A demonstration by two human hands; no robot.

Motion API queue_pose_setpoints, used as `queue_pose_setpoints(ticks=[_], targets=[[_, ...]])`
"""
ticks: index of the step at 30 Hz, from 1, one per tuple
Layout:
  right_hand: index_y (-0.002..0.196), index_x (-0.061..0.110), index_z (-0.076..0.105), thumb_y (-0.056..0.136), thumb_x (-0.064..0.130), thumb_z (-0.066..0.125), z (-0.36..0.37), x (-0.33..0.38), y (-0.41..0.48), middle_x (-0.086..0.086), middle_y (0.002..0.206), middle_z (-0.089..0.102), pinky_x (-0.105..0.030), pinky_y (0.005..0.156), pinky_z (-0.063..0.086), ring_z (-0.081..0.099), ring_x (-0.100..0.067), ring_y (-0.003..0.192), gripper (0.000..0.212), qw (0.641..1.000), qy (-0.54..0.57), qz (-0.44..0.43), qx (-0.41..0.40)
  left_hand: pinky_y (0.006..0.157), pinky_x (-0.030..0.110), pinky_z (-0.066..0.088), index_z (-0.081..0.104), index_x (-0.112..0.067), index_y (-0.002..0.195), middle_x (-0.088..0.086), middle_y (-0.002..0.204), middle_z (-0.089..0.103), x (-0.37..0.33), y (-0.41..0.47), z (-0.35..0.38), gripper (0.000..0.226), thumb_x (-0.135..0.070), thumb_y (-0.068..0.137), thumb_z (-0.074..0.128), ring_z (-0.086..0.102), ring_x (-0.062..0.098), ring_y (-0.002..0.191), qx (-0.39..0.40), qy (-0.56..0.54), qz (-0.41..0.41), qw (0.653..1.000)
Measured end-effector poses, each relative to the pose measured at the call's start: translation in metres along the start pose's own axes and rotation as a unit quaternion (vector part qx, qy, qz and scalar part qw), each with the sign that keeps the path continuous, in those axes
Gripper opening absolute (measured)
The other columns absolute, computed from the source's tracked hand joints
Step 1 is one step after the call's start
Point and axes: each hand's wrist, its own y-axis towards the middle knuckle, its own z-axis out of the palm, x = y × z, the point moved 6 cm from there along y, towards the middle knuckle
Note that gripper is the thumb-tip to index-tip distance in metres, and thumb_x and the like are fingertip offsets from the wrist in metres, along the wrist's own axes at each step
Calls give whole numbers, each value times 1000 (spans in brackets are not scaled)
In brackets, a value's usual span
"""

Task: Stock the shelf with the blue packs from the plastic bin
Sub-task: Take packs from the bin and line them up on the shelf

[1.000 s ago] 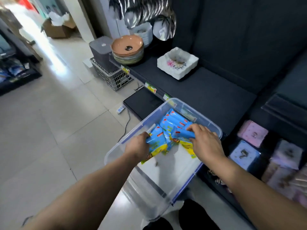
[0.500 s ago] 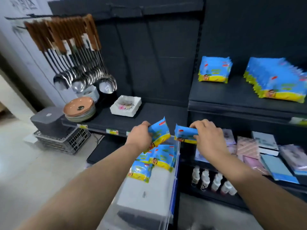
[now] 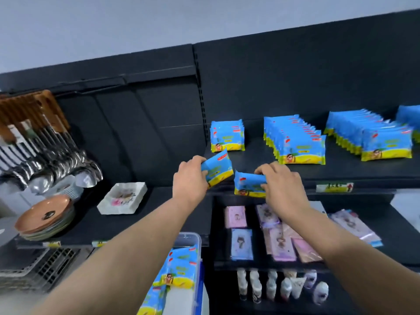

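Note:
My left hand (image 3: 189, 181) grips a blue pack (image 3: 218, 170) tilted just before the front edge of the dark upper shelf (image 3: 354, 172). My right hand (image 3: 281, 187) pinches a second blue pack (image 3: 247, 184) by its top edge, close to the shelf lip. On the shelf stand a short stack of blue packs (image 3: 227, 135) at the left and longer rows of blue packs (image 3: 295, 142) to the right. The clear plastic bin (image 3: 193, 241) is low in the view with more blue packs (image 3: 179, 269) inside.
Pink and lilac packets (image 3: 279, 242) lie on the shelf below, small bottles (image 3: 272, 285) under them. To the left are a white square dish (image 3: 122, 197), stacked plates (image 3: 45, 217), hanging ladles (image 3: 52, 169) and a wire crate (image 3: 38, 267).
Both hands have lifted their blue packs out of the bin and up to the front of the upper shelf. The view has tilted up from the bin to the shelf.

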Motion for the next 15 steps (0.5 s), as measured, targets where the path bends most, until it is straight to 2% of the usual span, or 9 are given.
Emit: queue_pose_setpoints(ticks=[3, 7, 11, 15], targets=[[111, 27, 51, 83, 11, 63, -3, -30, 20, 3, 106, 50, -34, 74, 31, 50, -22, 101, 34, 1000, 3, -15, -6, 84, 39, 44, 50, -22, 125, 1, 101, 59, -21, 33, 17, 30, -19, 96, 50, 47, 22, 105, -9, 22, -3, 1000], [110, 25, 52, 81, 8, 64, -2, -60, 49, 2, 104, 51, -31, 71, 29, 50, -23, 98, 35, 999, 7, -44, -1, 85, 39, 42, 51, -25, 126, -1, 104, 62, -32, 68, 49, 31, -20, 96, 49, 44, 21, 109, 25, 69, -25, 997], [115, 25, 51, 85, 10, 60, 1, -61, 68, 2, 109, 51, -34, 78, 37, 49, -22, 103, 34, 997, 27, -72, 7, 87, 38, 38, 53, -28, 125, -2, 112, 62, -35, 87, 66, 33, -18, 94, 52, 42, 22, 111, 34, 108, -20, 993], [116, 26, 50, 87, 10, 58, 8, -61, 85, 4, 110, 48, -31, 80, 34, 47, -20, 103, 35, 996, 46, -75, 11, 90, 38, 37, 52, -29, 127, -1, 112, 62, -40, 110, 79, 35, -19, 94, 51, 41, 22, 114, 49, 113, -8, 992]])
